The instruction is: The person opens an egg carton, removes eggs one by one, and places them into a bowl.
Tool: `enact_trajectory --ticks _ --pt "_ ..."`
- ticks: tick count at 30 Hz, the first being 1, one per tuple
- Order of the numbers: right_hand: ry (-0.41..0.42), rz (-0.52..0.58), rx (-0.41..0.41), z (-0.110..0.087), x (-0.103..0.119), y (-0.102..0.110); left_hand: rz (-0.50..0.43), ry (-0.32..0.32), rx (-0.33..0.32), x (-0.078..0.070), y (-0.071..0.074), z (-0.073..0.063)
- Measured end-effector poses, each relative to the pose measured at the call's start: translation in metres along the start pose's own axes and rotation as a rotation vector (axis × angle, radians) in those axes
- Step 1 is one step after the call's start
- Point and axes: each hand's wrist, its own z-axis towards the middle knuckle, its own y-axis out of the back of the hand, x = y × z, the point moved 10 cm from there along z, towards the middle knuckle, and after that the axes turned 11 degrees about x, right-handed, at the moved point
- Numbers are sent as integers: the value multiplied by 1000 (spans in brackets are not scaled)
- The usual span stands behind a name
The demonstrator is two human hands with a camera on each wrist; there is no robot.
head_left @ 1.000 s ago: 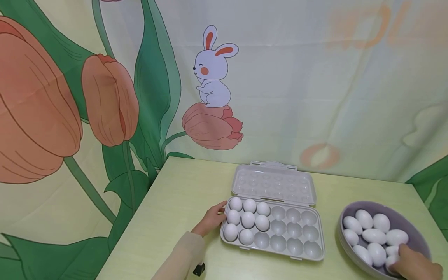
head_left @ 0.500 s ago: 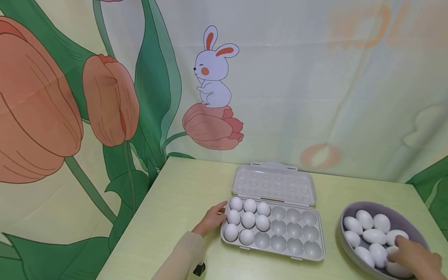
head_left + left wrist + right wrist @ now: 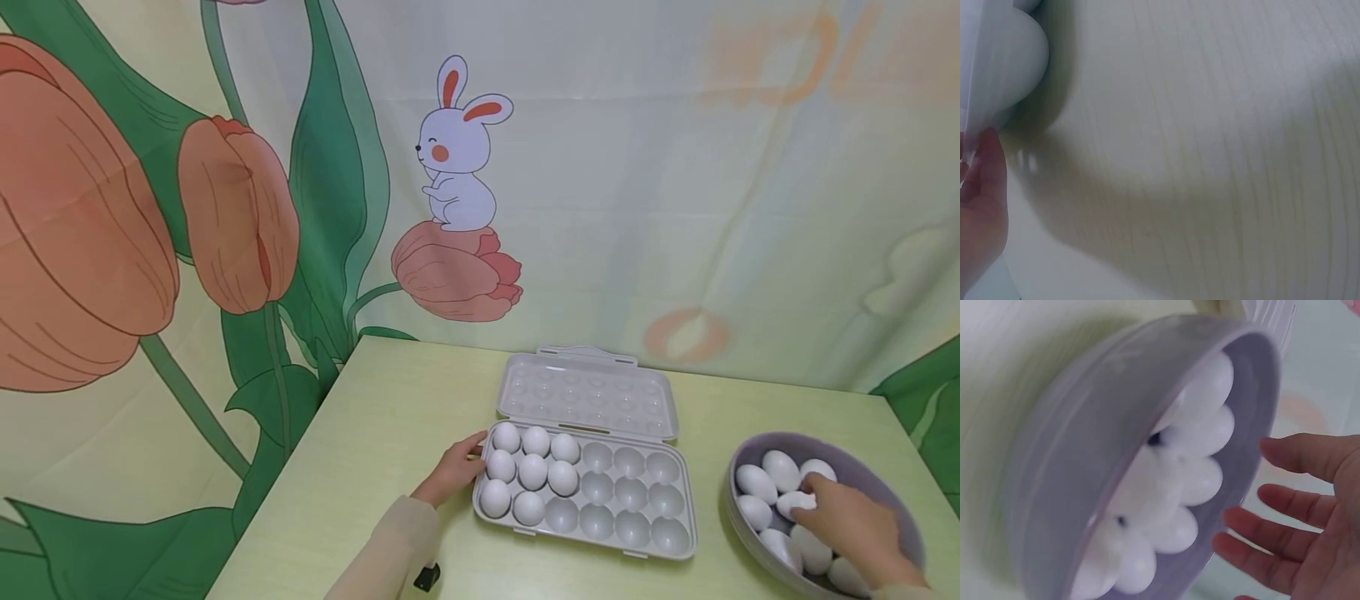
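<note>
My left hand [image 3: 456, 472] holds the left edge of a pale grey plastic egg tray [image 3: 630, 492]. In the left wrist view, fingertips [image 3: 990, 140] sit at the tray's rim. White eggs [image 3: 532, 472] fill the hollows on the tray's left side, and the hollows to the right are bare. At the right, my right hand [image 3: 855, 521] reaches over a grey-purple bowl [image 3: 1085, 412] of white eggs [image 3: 757, 483]. Its fingers are spread with nothing between them in the right wrist view, and it hides some eggs in the head view.
The tray's lid [image 3: 585, 392] lies folded back behind it. Everything stands on a light wood-grain table [image 3: 390, 400]. A printed cloth [image 3: 600, 208] with a rabbit and tulips hangs right behind the table. A small black item [image 3: 427, 577] shows beside the left sleeve.
My right hand has moved up and left across the bowl, from the eggs at its near right side toward the middle ones. Some eggs there have shifted. The left hand and tray stay put.
</note>
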Motion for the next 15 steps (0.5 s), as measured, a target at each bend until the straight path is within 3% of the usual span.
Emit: enact_trajectory --ticks 6,9,10,15 --pt "177 -32 -159 2 47 10 -13 2 3 0 0 0" --pt "262 -23 -249 1 71 11 -20 -19 6 4 1 4" --pt "292 -11 -273 2 79 11 -16 -60 11 8 1 8" --pt "401 65 -326 8 113 3 -19 -63 13 10 1 10"
